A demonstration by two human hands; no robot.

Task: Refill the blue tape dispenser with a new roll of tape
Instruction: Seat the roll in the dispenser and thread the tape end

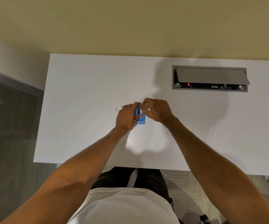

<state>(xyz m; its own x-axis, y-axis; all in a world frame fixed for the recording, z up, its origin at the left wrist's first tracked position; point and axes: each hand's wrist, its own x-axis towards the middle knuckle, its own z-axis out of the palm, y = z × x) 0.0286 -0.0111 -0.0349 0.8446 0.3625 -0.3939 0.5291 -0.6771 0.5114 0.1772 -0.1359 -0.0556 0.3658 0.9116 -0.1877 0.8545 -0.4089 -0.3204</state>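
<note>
The blue tape dispenser (141, 118) stands on the white desk (85, 97) near its middle. My left hand (126, 118) grips the dispenser from its left side, fingers curled over its top. My right hand (156, 109) pinches something pale, apparently a tape end, above the dispenser's far end; what it is stays hard to tell. A black hub shows inside the dispenser between my hands. A clear ring (118, 108), seemingly a roll of tape or an empty core, lies flat on the desk just left of my left hand.
An open cable hatch (209, 78) with a raised grey lid is set into the desk at the back right. The desk's front edge runs just beyond my legs. A glass partition (9, 110) stands to the left. A yellowish wall rises behind the desk.
</note>
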